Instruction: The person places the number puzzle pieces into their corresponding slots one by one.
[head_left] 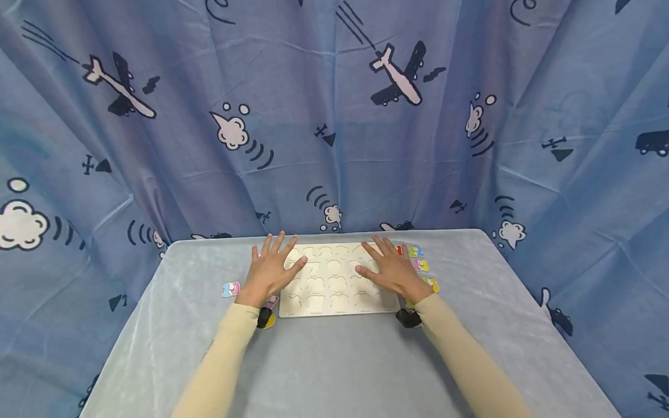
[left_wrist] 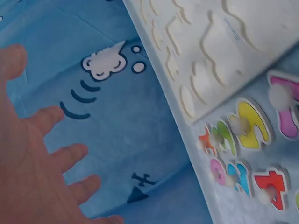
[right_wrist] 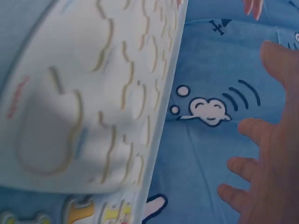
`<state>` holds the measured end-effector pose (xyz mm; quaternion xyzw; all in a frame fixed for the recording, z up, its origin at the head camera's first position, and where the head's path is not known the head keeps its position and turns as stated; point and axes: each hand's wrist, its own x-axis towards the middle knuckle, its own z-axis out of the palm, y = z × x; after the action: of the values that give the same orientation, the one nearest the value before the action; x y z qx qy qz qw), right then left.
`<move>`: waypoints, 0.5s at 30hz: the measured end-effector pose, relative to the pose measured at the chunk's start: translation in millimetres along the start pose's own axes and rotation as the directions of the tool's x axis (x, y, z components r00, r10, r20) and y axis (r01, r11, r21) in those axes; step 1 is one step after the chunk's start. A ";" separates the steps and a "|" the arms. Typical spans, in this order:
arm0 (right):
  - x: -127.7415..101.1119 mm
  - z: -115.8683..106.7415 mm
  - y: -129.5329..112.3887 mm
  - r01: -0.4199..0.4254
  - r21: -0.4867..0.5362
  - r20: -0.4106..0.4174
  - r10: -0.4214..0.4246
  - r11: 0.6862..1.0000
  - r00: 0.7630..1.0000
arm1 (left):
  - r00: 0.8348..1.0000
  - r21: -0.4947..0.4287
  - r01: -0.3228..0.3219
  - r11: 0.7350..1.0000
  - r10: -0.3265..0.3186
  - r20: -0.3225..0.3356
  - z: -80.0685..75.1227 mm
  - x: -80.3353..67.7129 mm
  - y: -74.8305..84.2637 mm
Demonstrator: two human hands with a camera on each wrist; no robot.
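A pale wooden puzzle board [head_left: 337, 284] with rows of shaped recesses lies flat on the table. My left hand [head_left: 273, 271], fingers spread and straight, overlaps its left edge in the head view and holds nothing. Over the right edge, my right hand [head_left: 391, 270] spreads its fingers in the same way, also with nothing in it. Colourful knobbed pieces lie beside the board: the left wrist view has a yellow piece [left_wrist: 254, 125], a red piece [left_wrist: 275, 189] shaped like a 4, and a blue piece [left_wrist: 241, 177]. My forearms and hands hide some pieces.
A pink-and-blue piece [head_left: 230, 289] lies left of my left hand. Right of the board are several more, among them a yellow piece [head_left: 431, 284]. A grey cloth covers the table [head_left: 334, 366], and a blue patterned curtain [head_left: 292, 116] hangs behind it.
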<state>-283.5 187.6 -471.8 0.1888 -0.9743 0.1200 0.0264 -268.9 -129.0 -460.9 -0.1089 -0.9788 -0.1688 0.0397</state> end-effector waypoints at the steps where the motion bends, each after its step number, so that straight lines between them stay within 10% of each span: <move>1: -1.6 0.5 2.2 -0.007 0.004 0.006 0.007 1.000 1.000 | 1.000 -0.005 0.009 1.000 -0.009 0.004 -0.6 -0.3 -2.3; 15: -30.7 11.3 28.2 0.019 0.026 0.009 -0.020 0.999 1.000 | 0.991 -0.180 0.086 0.980 -0.104 -0.089 -3.7 8.1 -48.2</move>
<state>-265.7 221.4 -492.0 0.1991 -0.9709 0.1315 0.0209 -287.6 -172.9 -472.0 -0.0567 -0.9611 -0.2613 0.0697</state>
